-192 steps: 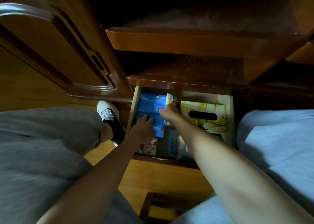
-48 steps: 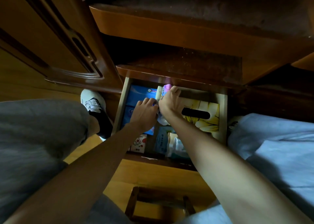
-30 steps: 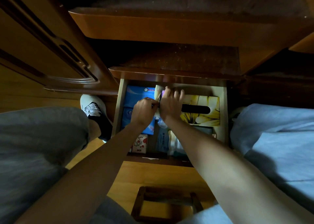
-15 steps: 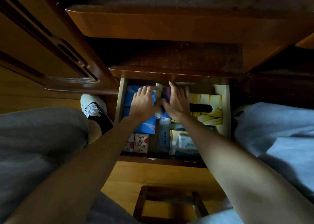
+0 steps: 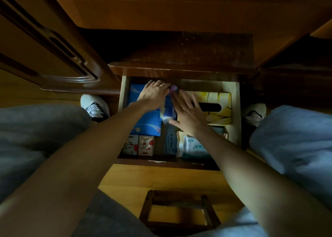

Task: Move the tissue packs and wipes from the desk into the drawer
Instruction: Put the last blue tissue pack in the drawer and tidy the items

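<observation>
The open wooden drawer (image 5: 237,111) is packed with tissue goods. A large blue tissue pack (image 5: 147,123) lies at its left, and a yellow flowered tissue box (image 5: 220,100) at the right. Between them a narrow blue and purple pack (image 5: 169,109) stands on edge. My left hand (image 5: 153,94) lies flat on the blue pack, fingers spread toward the drawer's back. My right hand (image 5: 188,112) is flat with fingers apart over the yellow box, its thumb against the narrow pack. Two small cartoon packs (image 5: 139,145) and pale wipes packs (image 5: 193,146) fill the front.
A dark shelf edge (image 5: 179,69) overhangs the drawer's back. A carved wooden door (image 5: 53,48) stands at the left. My knees flank the drawer, with a shoe (image 5: 94,107) at the left and another (image 5: 255,113) at the right. A small wooden stool (image 5: 179,209) is below.
Both hands have opened and flattened over the packs. The narrow pack that my right hand was gripping is now wedged between the blue pack and the yellow box. The view shifted slightly.
</observation>
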Tool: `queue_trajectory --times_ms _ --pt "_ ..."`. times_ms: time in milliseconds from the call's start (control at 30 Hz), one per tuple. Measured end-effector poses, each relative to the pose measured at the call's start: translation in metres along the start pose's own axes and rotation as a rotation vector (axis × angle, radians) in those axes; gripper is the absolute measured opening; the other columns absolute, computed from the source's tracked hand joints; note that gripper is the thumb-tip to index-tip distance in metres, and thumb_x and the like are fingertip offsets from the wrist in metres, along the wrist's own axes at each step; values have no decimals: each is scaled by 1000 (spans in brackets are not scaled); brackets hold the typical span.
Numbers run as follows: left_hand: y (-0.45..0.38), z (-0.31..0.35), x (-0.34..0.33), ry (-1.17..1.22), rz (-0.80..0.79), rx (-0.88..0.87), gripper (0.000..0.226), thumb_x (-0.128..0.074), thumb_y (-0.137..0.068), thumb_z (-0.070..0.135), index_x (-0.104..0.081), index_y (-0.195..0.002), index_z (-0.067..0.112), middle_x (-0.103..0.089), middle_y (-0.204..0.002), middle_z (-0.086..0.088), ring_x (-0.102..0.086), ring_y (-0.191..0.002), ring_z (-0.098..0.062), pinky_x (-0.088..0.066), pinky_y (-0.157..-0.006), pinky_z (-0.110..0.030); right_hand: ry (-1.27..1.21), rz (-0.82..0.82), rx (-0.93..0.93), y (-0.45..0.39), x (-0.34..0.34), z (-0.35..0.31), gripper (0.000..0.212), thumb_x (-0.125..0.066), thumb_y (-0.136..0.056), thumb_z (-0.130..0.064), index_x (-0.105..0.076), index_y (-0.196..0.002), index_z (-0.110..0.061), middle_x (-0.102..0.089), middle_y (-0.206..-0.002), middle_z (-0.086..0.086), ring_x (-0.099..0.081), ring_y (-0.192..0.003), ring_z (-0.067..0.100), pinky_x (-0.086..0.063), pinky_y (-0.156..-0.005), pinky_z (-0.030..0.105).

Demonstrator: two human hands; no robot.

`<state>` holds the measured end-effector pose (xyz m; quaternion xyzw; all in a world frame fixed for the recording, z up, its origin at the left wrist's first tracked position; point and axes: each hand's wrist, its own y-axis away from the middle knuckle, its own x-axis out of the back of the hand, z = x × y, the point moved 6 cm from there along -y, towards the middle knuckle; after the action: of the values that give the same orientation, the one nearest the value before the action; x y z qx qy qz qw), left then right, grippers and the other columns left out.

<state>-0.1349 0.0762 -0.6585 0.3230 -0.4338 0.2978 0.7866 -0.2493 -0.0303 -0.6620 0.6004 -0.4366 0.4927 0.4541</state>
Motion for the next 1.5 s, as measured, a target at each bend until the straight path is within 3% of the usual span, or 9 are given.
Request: queue_trajectory --times_ms 333,567,767,933,1067,1167,1267,1367,1500 --pt "4 -20 -11 -142 -126 -96 93 -55 -85 71 -18 -158 27 -28 -162 -4 -27 -146 -27 -17 -120 -44 -233 22 -42 -4 7 9 103 -60 -84 -72 -26 -158 -9 -25 -166 10 -18 -154 26 -8 -126 50" --pt "8 -9 -26 -257 -110 -68 94 -56 -87 67 -11 -159 28 -21 -162 -9 -19 -149 -34 -11 -123 -54 -51 -80 -54 -5 -4 -1 99 -66 -82 -66 -32 -156 -10 -26 -166 7 -9 -156 28 -8 -123 58" --pt "23 -1 -18 -151 -54 22 80 -33 -96 67 -4 -160 27 -8 -168 -5 -8 -154 -28 -7 -124 -49 -153 -88 -86 -4 14 -3 103 -62 -84 -68 -23 -159 -9 -20 -168 8 -9 -156 26 -13 -124 52" --pt "59 12 9 -137 27 -22 71 -29 -100 63 -15 -159 25 -16 -166 -5 -12 -153 -26 -8 -123 -44 -329 7 -175 25 41 6 94 -56 -90 -66 -21 -159 -12 -26 -165 11 -22 -152 28 -20 -122 45" --pt "110 24 24 -162 -32 -96 86 -31 -88 80 -24 -156 28 -21 -164 -4 -20 -150 -28 -15 -121 -49 -193 24 -70 58 59 1 80 -37 -94 -74 -39 -148 -14 -48 -149 9 -43 -138 27 -40 -107 43" --pt "155 30 15 -248 -203 -191 98 -45 -75 88 -30 -153 31 -24 -164 -1 -24 -148 -27 -20 -119 -50 -78 -158 47 83 63 -8 84 -27 -87 -84 -54 -134 -20 -58 -133 2 -53 -122 23 -45 -93 39" --pt "190 31 -1 -351 -405 -211 104 -61 -65 86 -36 -151 31 -29 -160 3 -25 -147 -24 -19 -120 -44 -72 -423 55 103 64 -20 66 -47 -77 -87 -61 -106 -29 -64 -103 -6 -61 -92 18 -52 -75 34" --pt "201 42 -5 -429 -435 -269 70 -75 -71 66 -62 -126 25 -56 -133 2 -50 -127 -22 -42 -103 -39 -2 -627 115 127 56 -31 47 -68 -82 -66 -66 -106 -26 -69 -104 -5 -63 -87 15 -52 -67 32" --pt "199 48 -7 -517 -430 -251 39 -76 -78 50 -70 -106 24 -71 -109 -1 -65 -100 -23 -50 -92 -41 43 -577 117 139 54 -33 37 -71 -88 -49 -68 -111 -19 -71 -109 0 -65 -97 21 -50 -75 33"
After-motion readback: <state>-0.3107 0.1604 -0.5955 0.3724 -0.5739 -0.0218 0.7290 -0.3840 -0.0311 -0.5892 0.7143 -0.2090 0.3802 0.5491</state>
